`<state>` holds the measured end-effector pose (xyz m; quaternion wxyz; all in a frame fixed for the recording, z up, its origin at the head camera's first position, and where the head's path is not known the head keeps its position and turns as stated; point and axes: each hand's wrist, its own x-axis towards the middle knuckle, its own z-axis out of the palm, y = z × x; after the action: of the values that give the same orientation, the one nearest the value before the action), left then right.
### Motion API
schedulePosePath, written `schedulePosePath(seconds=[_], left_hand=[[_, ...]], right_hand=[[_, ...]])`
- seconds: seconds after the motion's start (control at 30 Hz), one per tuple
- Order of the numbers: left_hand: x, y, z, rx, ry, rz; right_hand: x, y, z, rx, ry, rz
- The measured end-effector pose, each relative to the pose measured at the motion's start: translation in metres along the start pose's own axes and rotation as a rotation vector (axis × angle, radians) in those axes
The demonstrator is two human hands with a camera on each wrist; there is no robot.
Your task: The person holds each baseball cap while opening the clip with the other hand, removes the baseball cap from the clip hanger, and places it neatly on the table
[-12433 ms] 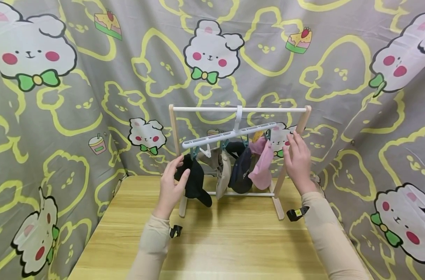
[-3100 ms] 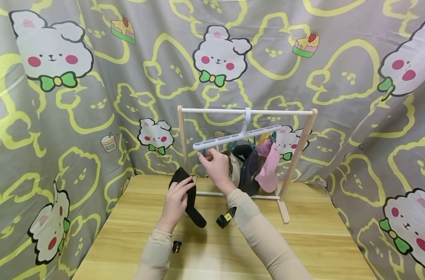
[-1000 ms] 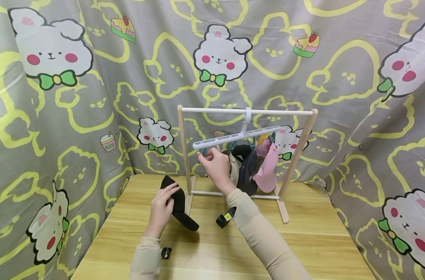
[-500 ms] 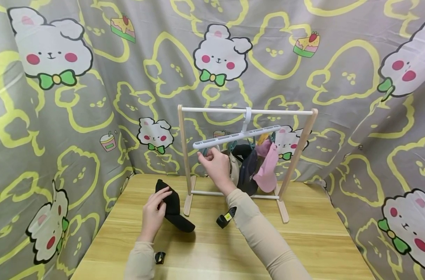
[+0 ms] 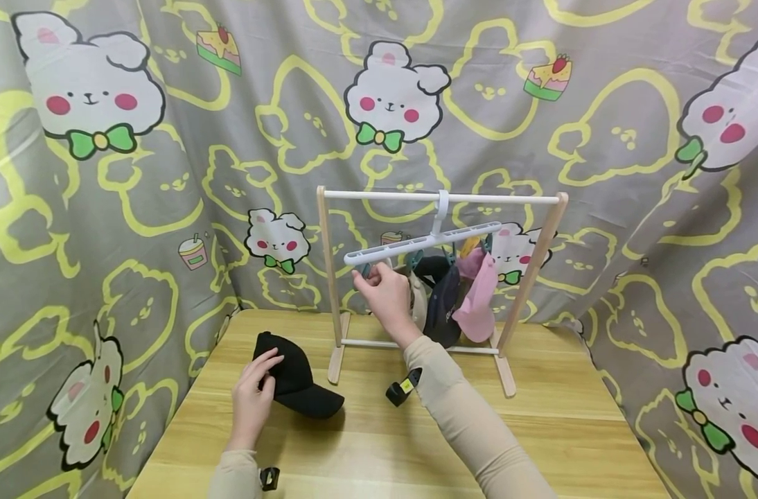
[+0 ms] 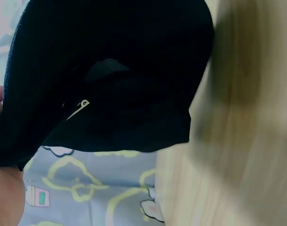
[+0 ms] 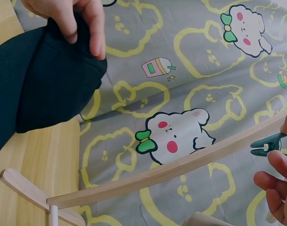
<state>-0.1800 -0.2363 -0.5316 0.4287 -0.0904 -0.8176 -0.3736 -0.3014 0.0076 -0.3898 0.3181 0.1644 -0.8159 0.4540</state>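
My left hand grips a black baseball cap by its back edge, low over the table, the brim pointing right. The left wrist view looks into the cap's dark inside, where a small metal fastener shows. My right hand pinches a dark green clip under the left end of a white hanger. No cloth sits in that clip's tips. Right of this hand, a beige cap, a navy cap and a pink cap hang from other clips.
A small wooden rack with a white top bar bears the hanger, which slants. It stands at the back of the wooden table. A patterned curtain surrounds the table on the back and sides.
Over the last seconds my left hand carries the black cap away from the hanger, leftward and down, and its crown turns sideways. My right hand stays at the clip.
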Motion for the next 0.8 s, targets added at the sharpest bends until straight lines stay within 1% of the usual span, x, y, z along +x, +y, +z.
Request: schedulePosePath(seconds=[0.07,0.13,0.27,0.47,0.73,0.8], left_hand=[[-0.004,-0.002,-0.003,0.008,-0.015,-0.039],[-0.007,-0.004,-0.004,0.017,-0.015,-0.053],[-0.013,-0.007,-0.006,0.031,-0.004,-0.064],[-0.017,-0.012,-0.008,0.061,0.021,-0.054],[-0.023,-0.016,-0.011,0.082,-0.002,-0.114],[-0.024,-0.017,-0.011,0.087,0.002,-0.118]], right_hand=[[0.0,0.0,0.0,-0.001,0.003,-0.004],[0.0,0.0,0.001,0.0,0.004,-0.007],[0.0,0.0,0.0,0.005,0.003,-0.004],[0.001,-0.001,-0.001,0.002,0.0,0.01],[0.001,0.0,-0.001,-0.013,-0.004,0.011],[0.0,0.0,-0.001,-0.014,-0.003,0.008]])
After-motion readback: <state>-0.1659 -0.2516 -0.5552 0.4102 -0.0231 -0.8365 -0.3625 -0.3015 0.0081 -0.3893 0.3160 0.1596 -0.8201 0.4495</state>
